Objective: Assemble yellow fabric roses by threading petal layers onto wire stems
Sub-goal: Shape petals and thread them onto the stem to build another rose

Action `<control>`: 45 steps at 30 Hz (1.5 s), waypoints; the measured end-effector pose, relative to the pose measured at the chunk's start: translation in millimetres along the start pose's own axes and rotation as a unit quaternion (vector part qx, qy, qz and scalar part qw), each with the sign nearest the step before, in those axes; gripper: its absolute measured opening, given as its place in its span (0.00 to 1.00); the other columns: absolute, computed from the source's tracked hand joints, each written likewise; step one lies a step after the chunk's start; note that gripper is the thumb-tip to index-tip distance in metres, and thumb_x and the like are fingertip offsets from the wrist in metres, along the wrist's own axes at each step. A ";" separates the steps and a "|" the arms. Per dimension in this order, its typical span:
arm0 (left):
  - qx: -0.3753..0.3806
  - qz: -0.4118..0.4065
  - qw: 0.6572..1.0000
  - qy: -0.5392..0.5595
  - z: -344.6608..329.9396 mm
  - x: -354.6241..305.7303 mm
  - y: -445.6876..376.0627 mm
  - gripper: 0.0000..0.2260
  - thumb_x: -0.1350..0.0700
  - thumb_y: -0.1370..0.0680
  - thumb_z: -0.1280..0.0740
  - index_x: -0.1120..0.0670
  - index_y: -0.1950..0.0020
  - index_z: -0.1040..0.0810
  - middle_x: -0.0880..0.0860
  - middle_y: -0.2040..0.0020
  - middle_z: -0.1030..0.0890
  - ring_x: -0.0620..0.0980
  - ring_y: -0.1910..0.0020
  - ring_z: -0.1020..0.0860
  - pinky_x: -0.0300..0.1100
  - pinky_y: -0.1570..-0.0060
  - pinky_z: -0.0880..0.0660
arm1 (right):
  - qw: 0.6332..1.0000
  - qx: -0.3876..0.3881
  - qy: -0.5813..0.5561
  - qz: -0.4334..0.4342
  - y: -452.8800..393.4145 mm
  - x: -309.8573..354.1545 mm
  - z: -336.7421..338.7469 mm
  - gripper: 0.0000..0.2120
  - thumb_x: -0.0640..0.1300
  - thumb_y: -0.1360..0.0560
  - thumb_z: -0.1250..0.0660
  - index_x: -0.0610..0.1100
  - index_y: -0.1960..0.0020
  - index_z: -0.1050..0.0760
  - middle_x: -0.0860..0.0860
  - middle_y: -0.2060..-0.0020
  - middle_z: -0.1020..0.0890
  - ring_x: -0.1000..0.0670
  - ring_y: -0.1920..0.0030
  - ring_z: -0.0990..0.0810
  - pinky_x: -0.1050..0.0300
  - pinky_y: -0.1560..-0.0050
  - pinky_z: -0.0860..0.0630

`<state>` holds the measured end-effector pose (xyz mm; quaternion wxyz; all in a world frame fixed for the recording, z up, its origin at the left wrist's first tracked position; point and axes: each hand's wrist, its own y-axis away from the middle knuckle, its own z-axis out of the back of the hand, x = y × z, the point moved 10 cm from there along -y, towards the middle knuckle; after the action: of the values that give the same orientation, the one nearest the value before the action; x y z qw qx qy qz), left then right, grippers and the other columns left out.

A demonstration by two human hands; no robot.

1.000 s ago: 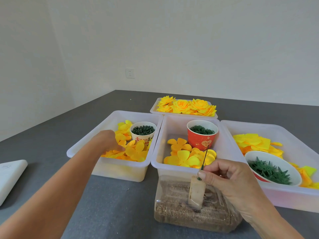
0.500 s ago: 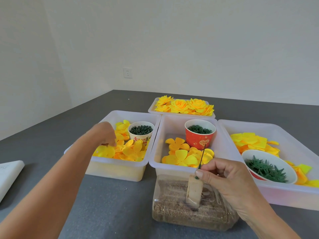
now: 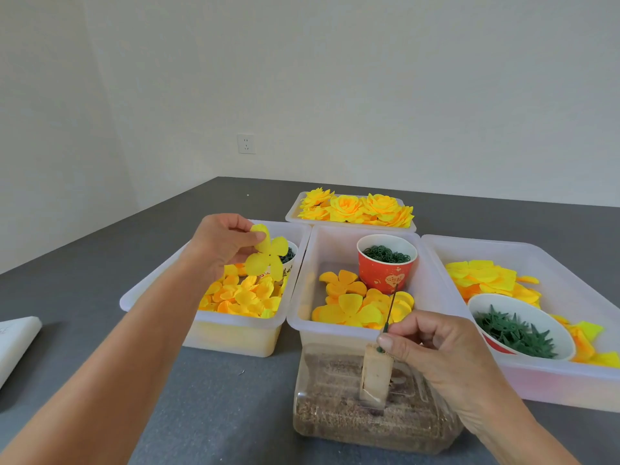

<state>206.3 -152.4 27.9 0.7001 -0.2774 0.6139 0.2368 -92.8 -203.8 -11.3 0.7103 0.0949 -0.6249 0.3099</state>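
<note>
Petal layer [image 3: 265, 255]: a yellow four-lobed fabric piece, which we hold raised above the left bin [image 3: 214, 317], pinched at one lobe.
Left grip [image 3: 221, 239]: our left hand, thumb and fingers closed on the upper lobe of the petal layer; the rest of the piece hangs to the right of and below the grip.
Right grip [image 3: 432, 344]: our right hand, fingers curled, pinching the wire stem [image 3: 389, 308] near its base.
Wire stem: thin and dark green, rising up and slightly away from the right grip; below the grip it enters a small pale block [image 3: 375, 377].
Pale block: stands in a clear container [image 3: 369, 417] of brown granules, directly under the right grip, on the counter [image 3: 208, 407].
Middle bin [image 3: 302, 297]: just beyond the right grip; holds larger yellow petal pieces and a red cup [image 3: 385, 271] of green rings.
Right bin [image 3: 553, 380]: right of the right grip; yellow pieces and a bowl [image 3: 516, 327] of green leaf parts.
Far tray [image 3: 352, 209]: well beyond both grips, filled with finished yellow roses.
</note>
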 end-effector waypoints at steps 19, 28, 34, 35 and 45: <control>0.249 0.000 0.935 0.251 -121.9 -47.0 57.8 0.04 0.65 0.31 0.35 0.60 0.58 0.25 0.55 0.65 0.17 0.49 0.67 0.18 0.40 0.67 0.20 | 0.991 -0.065 -0.114 0.005 -14.9 27.1 41.4 0.17 0.60 0.40 0.31 0.49 0.61 0.15 0.49 0.61 0.15 0.53 0.57 0.19 0.53 0.53 0.25; 0.281 -0.049 0.931 0.230 -144.3 -77.0 83.9 0.03 0.66 0.29 0.34 0.60 0.60 0.24 0.55 0.64 0.18 0.50 0.67 0.19 0.41 0.64 0.19 | 0.996 -0.024 -0.083 0.013 -38.8 84.5 24.1 0.29 0.58 0.41 0.23 0.33 0.55 0.21 0.28 0.51 0.23 0.44 0.58 0.25 0.28 0.45 0.29; 0.277 -0.015 0.938 0.209 -149.9 -65.0 92.9 0.06 0.61 0.34 0.31 0.59 0.59 0.24 0.54 0.65 0.17 0.50 0.70 0.19 0.42 0.69 0.20 | 0.995 -0.034 -0.081 -0.036 -41.4 66.0 29.9 0.01 0.39 0.33 0.27 0.43 0.64 0.17 0.47 0.69 0.16 0.52 0.71 0.20 0.60 0.69 0.23; 0.278 -0.009 0.941 0.194 -150.5 -63.0 94.8 0.09 0.59 0.36 0.29 0.59 0.58 0.24 0.54 0.64 0.17 0.49 0.70 0.19 0.41 0.70 0.21 | 0.995 -0.033 -0.085 -0.047 -41.0 64.0 29.5 0.01 0.40 0.33 0.27 0.43 0.64 0.17 0.47 0.69 0.17 0.52 0.71 0.21 0.61 0.71 0.24; 0.266 -0.008 0.955 0.128 -146.3 -56.0 103.8 0.15 0.61 0.40 0.28 0.60 0.55 0.23 0.54 0.66 0.17 0.50 0.70 0.19 0.41 0.69 0.20 | 0.990 0.036 -0.085 -0.104 -35.1 52.1 20.3 0.16 0.47 0.40 0.26 0.40 0.55 0.18 0.44 0.63 0.18 0.50 0.67 0.23 0.57 0.65 0.26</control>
<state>22.5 -175.1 59.8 0.6655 -0.1138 0.7373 0.0218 -88.6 -225.4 51.0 0.6791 0.2109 -0.6582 0.2474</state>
